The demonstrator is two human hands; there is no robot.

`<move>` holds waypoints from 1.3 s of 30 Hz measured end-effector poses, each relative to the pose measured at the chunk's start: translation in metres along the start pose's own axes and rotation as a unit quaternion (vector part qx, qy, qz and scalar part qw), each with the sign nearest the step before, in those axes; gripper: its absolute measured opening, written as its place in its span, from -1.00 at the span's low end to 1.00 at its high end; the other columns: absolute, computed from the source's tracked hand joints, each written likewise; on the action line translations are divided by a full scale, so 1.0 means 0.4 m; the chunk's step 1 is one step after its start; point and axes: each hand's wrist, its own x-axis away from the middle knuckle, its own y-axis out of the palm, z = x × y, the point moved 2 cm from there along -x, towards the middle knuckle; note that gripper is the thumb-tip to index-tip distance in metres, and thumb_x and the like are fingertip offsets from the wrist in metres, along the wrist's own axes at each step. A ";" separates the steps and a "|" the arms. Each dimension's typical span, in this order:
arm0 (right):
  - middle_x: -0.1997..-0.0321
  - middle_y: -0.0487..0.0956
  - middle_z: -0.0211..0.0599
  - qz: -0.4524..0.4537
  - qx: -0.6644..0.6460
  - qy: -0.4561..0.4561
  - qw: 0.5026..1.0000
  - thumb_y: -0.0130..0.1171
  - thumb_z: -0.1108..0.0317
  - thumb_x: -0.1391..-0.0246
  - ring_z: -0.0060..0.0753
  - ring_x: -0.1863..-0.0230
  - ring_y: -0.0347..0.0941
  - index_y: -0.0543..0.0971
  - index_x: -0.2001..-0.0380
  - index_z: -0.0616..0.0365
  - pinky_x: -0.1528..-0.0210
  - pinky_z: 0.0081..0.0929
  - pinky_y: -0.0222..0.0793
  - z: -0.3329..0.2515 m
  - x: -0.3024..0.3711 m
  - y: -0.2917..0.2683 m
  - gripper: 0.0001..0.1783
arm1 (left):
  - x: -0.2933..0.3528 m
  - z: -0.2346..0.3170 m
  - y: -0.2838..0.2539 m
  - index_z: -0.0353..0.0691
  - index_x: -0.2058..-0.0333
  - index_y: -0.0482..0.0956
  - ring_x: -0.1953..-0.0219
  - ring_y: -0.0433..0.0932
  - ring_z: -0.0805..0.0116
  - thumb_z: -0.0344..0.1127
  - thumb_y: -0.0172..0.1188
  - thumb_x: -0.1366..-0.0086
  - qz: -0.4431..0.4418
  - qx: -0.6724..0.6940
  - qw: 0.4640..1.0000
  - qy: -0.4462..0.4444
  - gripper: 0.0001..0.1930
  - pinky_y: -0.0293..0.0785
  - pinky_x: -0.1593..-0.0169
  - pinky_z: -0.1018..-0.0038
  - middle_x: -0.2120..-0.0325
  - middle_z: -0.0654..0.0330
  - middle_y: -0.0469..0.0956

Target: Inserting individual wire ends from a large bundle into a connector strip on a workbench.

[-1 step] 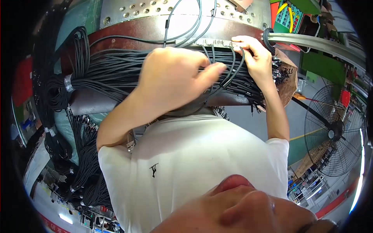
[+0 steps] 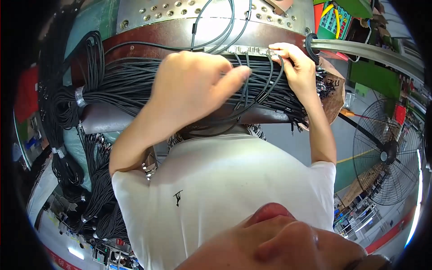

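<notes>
A narrow metal strip (image 2: pixel 254 49) runs along the far side of the bench edge, with several thin black cables (image 2: pixel 247 67) running off it toward me. At its right end my right hand (image 2: pixel 297 67) is closed, thumb and fingers pinching a black cable (image 2: pixel 282 65) close to the strip. My left hand (image 2: pixel 193 81), slightly blurred, is curled over the cables left of the strip, its thumb pointing right. Its other fingers are curled out of sight, so whatever they hold is hidden. Beneath both hands lies a thick bundle of black cables (image 2: pixel 130 76), its connector ends to the right.
Behind the strip stands a perforated metal plate (image 2: pixel 166 11). A silver tie (image 2: pixel 79 96) binds the bundle on the left, and more cable bundles (image 2: pixel 96 180) hang lower left. A brown paper piece (image 2: pixel 334 87), a metal rail (image 2: pixel 355 44) and a black fan (image 2: pixel 389 150) are to the right.
My left hand has shifted a little to the left, away from the strip, uncovering more cables. My right hand stays in place at the strip's right end.
</notes>
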 end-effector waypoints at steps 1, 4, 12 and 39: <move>0.23 0.62 -0.24 -0.009 -0.014 0.024 1.000 0.10 0.66 0.03 -0.38 0.26 0.58 0.58 0.30 0.28 0.16 -0.51 0.49 0.001 0.001 -0.001 -0.81 | -0.006 -0.030 -0.017 -0.21 0.64 0.61 0.71 0.46 0.11 0.03 0.15 -0.21 0.031 0.017 0.999 -0.029 -0.57 0.39 0.54 0.27 0.79 0.11 0.45; 0.26 0.61 -0.24 -0.025 0.011 0.011 1.000 0.11 0.66 0.03 -0.38 0.28 0.58 0.58 0.27 0.27 0.16 -0.51 0.49 -0.011 0.000 -0.019 -0.79 | -0.049 -0.132 -0.089 -0.34 0.43 0.61 0.54 0.45 0.49 -0.10 0.09 -0.30 -0.024 0.015 0.995 -0.093 -0.63 0.38 0.43 0.52 0.59 0.22 0.55; 0.25 0.60 -0.27 -0.063 -0.011 0.020 0.998 0.11 0.64 0.03 -0.38 0.21 0.52 0.56 0.29 0.29 0.09 -0.52 0.42 0.024 -0.025 -0.017 -0.82 | -0.304 -0.246 -0.004 -0.36 0.15 0.55 0.20 0.53 0.32 -0.45 -0.01 -0.32 -0.007 0.205 0.977 0.059 -0.79 0.50 0.10 0.46 0.26 0.13 0.57; 0.27 0.61 -0.03 0.014 -0.083 0.135 0.987 0.05 0.18 -0.16 -0.13 0.32 0.52 0.59 0.21 0.23 0.25 -0.28 0.43 -0.178 -0.310 0.132 -0.67 | -0.082 -0.058 0.035 -0.26 0.29 0.47 0.66 0.15 0.62 -0.07 -0.14 -0.45 -0.092 0.755 0.610 -0.223 -0.64 0.16 0.54 0.64 0.68 0.44 0.21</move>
